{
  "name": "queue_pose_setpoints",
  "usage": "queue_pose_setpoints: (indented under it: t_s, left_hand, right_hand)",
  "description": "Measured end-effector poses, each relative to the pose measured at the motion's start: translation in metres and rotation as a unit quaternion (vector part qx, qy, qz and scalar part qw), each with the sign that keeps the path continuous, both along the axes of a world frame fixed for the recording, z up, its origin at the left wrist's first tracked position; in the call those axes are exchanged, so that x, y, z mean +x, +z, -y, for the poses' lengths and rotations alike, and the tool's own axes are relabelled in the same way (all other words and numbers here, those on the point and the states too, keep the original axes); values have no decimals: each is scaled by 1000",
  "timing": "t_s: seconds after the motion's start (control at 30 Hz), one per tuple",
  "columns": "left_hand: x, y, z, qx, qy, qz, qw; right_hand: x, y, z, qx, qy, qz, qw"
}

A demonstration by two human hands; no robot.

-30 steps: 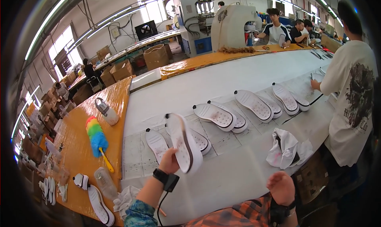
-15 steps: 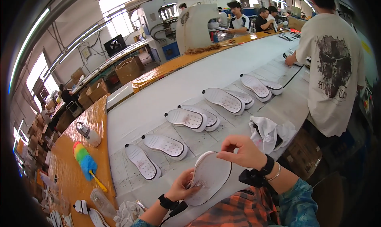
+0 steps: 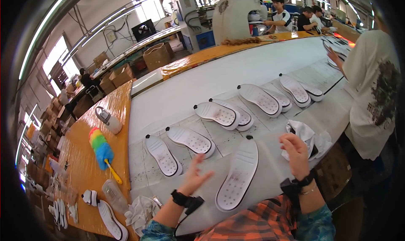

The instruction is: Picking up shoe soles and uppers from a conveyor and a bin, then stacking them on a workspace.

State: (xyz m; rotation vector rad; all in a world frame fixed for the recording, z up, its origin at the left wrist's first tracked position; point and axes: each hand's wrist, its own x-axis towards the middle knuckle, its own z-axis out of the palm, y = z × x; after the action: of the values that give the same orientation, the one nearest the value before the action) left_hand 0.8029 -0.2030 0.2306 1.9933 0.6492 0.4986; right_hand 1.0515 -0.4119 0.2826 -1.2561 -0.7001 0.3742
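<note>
Both hands' fingers spread, empty — white sole (image 3: 237,176) between.

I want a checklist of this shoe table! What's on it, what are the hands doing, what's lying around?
Surface: long white belt, with an orange side bench on the left.
Job's things: one white shoe sole lies flat between the hands; more white soles sit in pairs up the belt, such as the nearest pair.
Clutter: rainbow duster, clear bottle, white rags, crumpled white cloth.
Grippers: left hand and right hand both open, holding nothing, either side of the sole.
Cables: thin cord by the left wrist.
Surroundings: person in white shirt at the belt, seated workers, cardboard boxes, machines behind.
</note>
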Motion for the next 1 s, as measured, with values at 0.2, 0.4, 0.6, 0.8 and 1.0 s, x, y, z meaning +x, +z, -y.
queue_pose_setpoints:
  t_s: [0.2, 0.4, 0.6, 0.8, 1.0]
  left_hand:
    - [-90, -82, -134, 252, 417, -282, 827]
    - [-105, -70, -153, -348, 332, 81, 873]
    - [-53, 6, -59, -432, 78, 298, 848]
    - [-17, 37, 21, -303, -159, 88, 935]
    - [-15, 39, 33, -263, -204, 58, 941]
  right_hand:
    - [-6, -16, 40, -22, 46, -93, 994]
    - [-21, -22, 27, -46, 129, -127, 982]
    - [-46, -7, 7, -70, 250, -147, 954]
    - [-34, 20, -6, -22, 214, -27, 976]
    - [-23, 55, -3, -63, 211, 151, 964]
